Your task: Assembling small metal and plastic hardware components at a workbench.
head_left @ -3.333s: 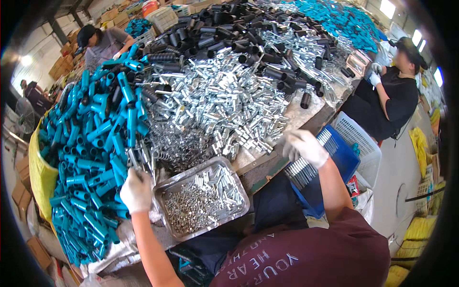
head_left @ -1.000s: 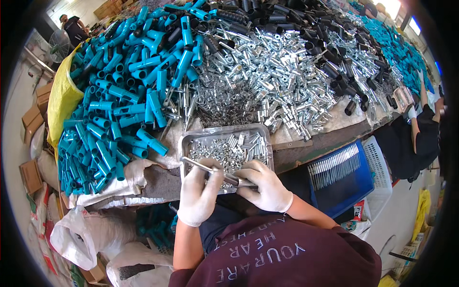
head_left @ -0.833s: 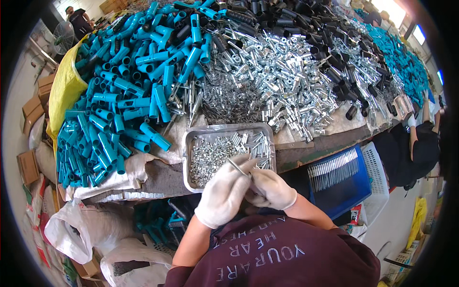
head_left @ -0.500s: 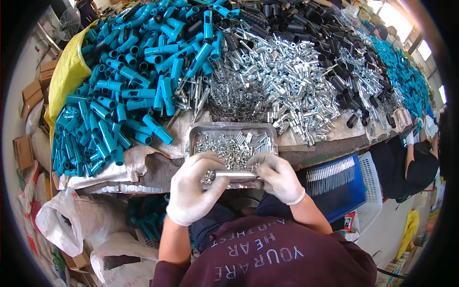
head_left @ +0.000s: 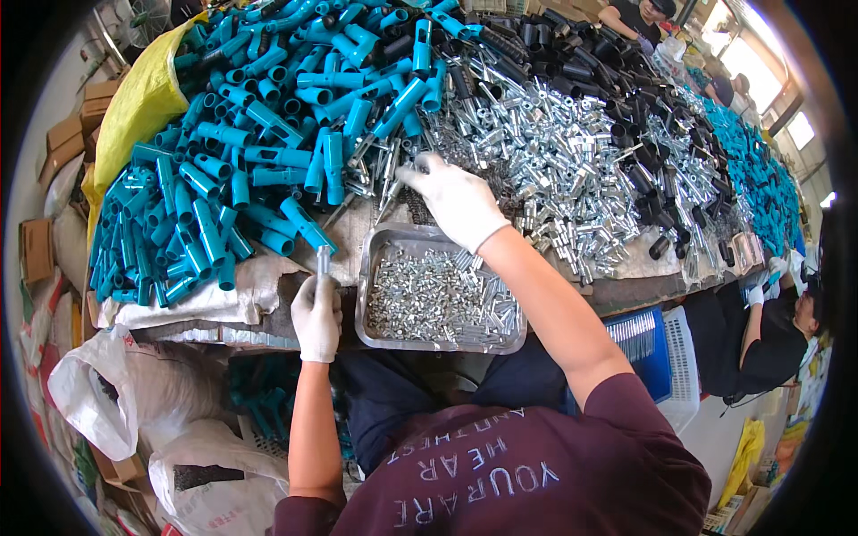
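Note:
My left hand (head_left: 317,319), in a white glove, is closed round a silver metal tube (head_left: 323,260) that points up, left of the metal tray. My right hand (head_left: 450,196), gloved too, reaches across the tray to the heap behind it. Its fingers are bent together over the thin silver rods (head_left: 387,183), beside the wire springs (head_left: 420,211); what is between the fingertips cannot be made out. The grey metal tray (head_left: 364,304) lies at the table's front edge and holds many small silver fittings (head_left: 411,295) and short pins. My right wrist covers its far right corner.
Teal tubular parts (head_left: 268,156) are heaped at left, silver fittings (head_left: 572,170) at centre right, black sleeves (head_left: 572,58) behind. A blue tray (head_left: 648,357) of thin rods stands right of me. White sacks (head_left: 98,389) sit at lower left. Another person (head_left: 755,330) works at far right.
My hands have parted. The left moved left and now holds the tube upright; the right went forward over the tray to the rods. The view has shifted slightly.

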A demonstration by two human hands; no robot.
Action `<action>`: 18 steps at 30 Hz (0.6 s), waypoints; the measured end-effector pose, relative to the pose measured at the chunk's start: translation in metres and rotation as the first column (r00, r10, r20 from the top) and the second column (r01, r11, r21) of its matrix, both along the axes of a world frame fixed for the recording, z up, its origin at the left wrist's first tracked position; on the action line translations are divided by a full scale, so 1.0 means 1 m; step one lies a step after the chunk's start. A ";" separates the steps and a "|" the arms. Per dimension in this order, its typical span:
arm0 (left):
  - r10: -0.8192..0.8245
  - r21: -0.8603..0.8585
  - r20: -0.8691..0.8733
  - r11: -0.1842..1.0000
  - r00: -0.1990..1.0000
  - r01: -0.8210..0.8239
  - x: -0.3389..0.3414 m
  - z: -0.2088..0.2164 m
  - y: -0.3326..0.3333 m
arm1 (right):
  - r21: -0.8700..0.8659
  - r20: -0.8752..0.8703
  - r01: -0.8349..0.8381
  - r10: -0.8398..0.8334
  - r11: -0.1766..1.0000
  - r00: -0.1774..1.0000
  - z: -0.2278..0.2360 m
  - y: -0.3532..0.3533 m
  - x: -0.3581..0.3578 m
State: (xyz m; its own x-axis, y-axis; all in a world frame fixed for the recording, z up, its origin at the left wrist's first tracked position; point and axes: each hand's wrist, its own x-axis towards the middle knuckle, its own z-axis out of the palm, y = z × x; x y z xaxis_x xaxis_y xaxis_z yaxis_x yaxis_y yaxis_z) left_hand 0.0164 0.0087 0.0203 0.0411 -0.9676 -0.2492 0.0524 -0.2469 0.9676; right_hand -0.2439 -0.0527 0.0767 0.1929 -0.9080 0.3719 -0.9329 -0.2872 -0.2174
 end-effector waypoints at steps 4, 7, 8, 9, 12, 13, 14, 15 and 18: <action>-0.003 0.014 -0.059 1.000 0.998 0.004 0.015 -0.008 -0.001 | 0.242 -0.297 -0.029 0.102 0.970 0.949 0.000 -0.008 0.014; -0.042 -0.001 -0.080 0.999 0.996 0.042 0.014 -0.010 -0.004 | 0.297 -0.447 0.097 0.048 0.950 0.893 -0.012 -0.022 0.010; -0.048 0.001 -0.079 0.999 0.996 0.049 0.014 -0.010 -0.004 | 0.352 -0.448 0.101 0.072 0.931 0.891 -0.009 -0.029 0.007; -0.056 0.003 -0.078 0.998 0.995 0.057 0.014 -0.010 -0.004 | 0.405 -0.447 0.107 0.095 0.908 0.889 -0.008 -0.031 0.005; -0.076 -0.005 -0.039 0.997 0.996 0.076 0.018 -0.014 -0.003 | 0.269 -0.181 -0.031 0.082 0.963 0.980 0.019 -0.017 -0.003; -0.076 -0.003 -0.045 0.997 0.996 0.076 0.016 -0.014 -0.001 | 0.113 0.059 -0.064 0.057 0.992 0.997 0.025 -0.010 -0.013; -0.089 -0.025 -0.054 0.996 0.995 0.088 0.017 -0.014 -0.001 | 0.030 0.167 -0.021 0.015 0.999 0.986 0.029 -0.008 -0.022; -0.102 -0.047 -0.062 0.994 0.993 0.099 0.017 -0.014 0.000 | -0.047 0.278 0.031 -0.017 0.998 0.961 0.032 -0.007 -0.030; -0.090 -0.019 -0.052 0.996 0.995 0.090 0.017 -0.012 0.000 | -0.075 0.469 0.244 -0.182 0.967 0.864 0.042 0.004 -0.044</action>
State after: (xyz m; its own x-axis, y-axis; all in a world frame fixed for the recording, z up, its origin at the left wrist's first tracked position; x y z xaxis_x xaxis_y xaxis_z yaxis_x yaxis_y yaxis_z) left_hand 0.0334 0.0083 0.0088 -0.0591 -0.9708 -0.2325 0.0819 -0.2368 0.9681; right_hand -0.2880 -0.0485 0.1189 -0.2185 -0.8462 0.4860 -0.7808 -0.1471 -0.6072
